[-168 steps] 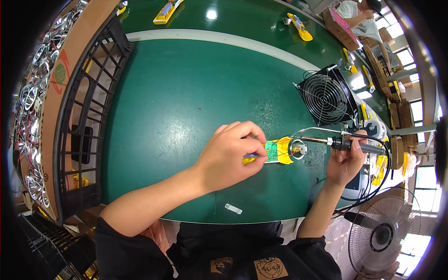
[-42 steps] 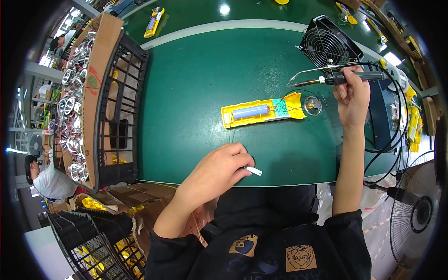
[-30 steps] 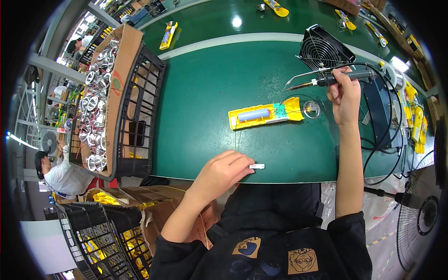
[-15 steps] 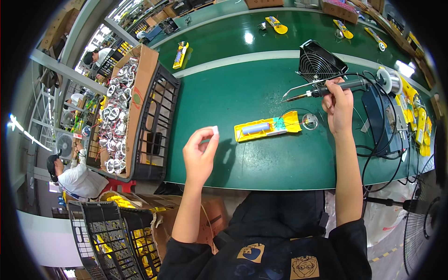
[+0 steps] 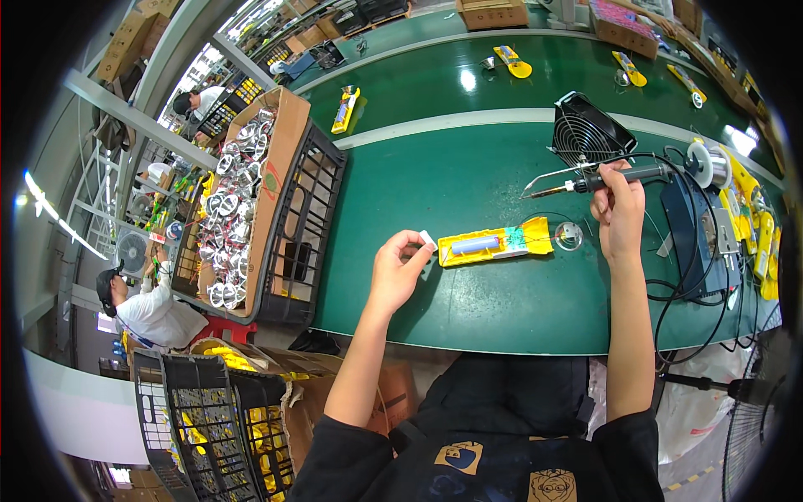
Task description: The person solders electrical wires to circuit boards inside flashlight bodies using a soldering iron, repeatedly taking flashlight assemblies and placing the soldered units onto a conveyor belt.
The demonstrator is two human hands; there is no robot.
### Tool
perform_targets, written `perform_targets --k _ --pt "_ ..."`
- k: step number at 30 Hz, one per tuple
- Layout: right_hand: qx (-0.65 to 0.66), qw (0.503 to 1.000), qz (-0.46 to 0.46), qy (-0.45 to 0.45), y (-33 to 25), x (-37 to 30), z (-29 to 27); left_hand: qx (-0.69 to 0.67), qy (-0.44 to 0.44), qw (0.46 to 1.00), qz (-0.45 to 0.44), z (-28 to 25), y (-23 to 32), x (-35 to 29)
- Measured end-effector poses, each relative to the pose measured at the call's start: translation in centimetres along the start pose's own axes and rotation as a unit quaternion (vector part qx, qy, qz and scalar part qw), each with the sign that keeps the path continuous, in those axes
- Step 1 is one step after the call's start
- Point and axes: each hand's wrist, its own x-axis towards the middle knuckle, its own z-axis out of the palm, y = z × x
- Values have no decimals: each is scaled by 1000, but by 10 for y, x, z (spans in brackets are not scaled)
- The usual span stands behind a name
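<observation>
My left hand (image 5: 395, 269) pinches a small white piece (image 5: 428, 240) between thumb and fingertips, at the left end of a yellow plastic housing (image 5: 540, 234). In that housing lie a blue cylindrical battery (image 5: 474, 245) and a green circuit board (image 5: 514, 240). Thin wires run from its right end to a round, shiny lamp cup (image 5: 569, 236) on the green table. Above and right of it, my right hand (image 5: 619, 213) grips a soldering iron (image 5: 592, 181) by its dark handle. The iron's tip points left, held above the table, with a thin metal tube alongside.
A black fan (image 5: 585, 134) stands behind the iron. To the right are a solder spool (image 5: 709, 165), a blue soldering station (image 5: 690, 238) with loose cables, and yellow housings (image 5: 763, 243). At left, a crate (image 5: 305, 217) holds a carton of shiny lamp cups (image 5: 230, 201). A conveyor (image 5: 435, 79) runs behind.
My left hand has moved right with the white piece, up to the housing's left end. The right hand still holds the soldering iron. The whole view has shifted slightly.
</observation>
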Motion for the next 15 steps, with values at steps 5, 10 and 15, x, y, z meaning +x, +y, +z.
perform_targets --k 5,10,15 --pt "-11 1000 4 20 -1 -2 5 -63 -5 998 2 -5 -3 4" --pt "-11 999 -1 33 -2 -4 12 -145 -40 988 44 -4 -5 6" --pt "-23 1000 4 17 1 -4 6 -155 -58 986 30 -1 -5 5"
